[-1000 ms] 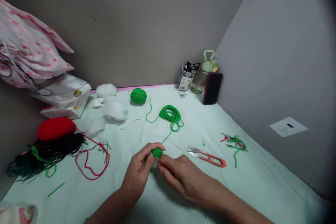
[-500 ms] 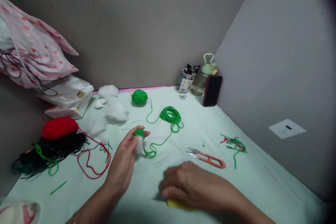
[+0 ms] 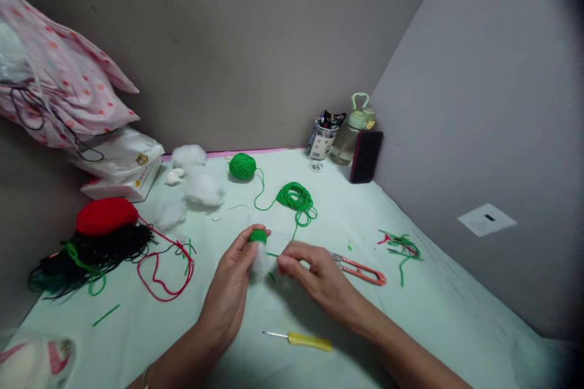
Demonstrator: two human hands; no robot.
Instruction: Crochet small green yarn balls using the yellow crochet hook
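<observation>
My left hand [image 3: 232, 276] is closed round a small green crocheted piece [image 3: 258, 236], with white stuffing [image 3: 260, 261] bulging out below it. Beside it, my right hand [image 3: 314, 270] pinches green yarn [image 3: 272, 255] that stretches from the piece. On the cloth in front of me lies a crochet hook [image 3: 310, 341] with a yellow handle, touched by neither hand. Orange-handled thread snips [image 3: 365, 272] lie partly behind my right hand. Further back are a loose coil of green yarn [image 3: 295, 196] and a green yarn ball [image 3: 242, 166].
Tufts of white stuffing [image 3: 204, 187] lie at the back left. Red yarn [image 3: 106, 216] rests on black yarn [image 3: 95, 258] at the left. At the back stand a pen cup [image 3: 322, 141], a bottle [image 3: 345, 141] and a phone [image 3: 366, 158]. Yarn scraps [image 3: 404, 246] lie to the right.
My right hand has left the crochet hook on the cloth, moved up beside the left hand and taken hold of the green yarn. My left hand with the green piece has shifted slightly right.
</observation>
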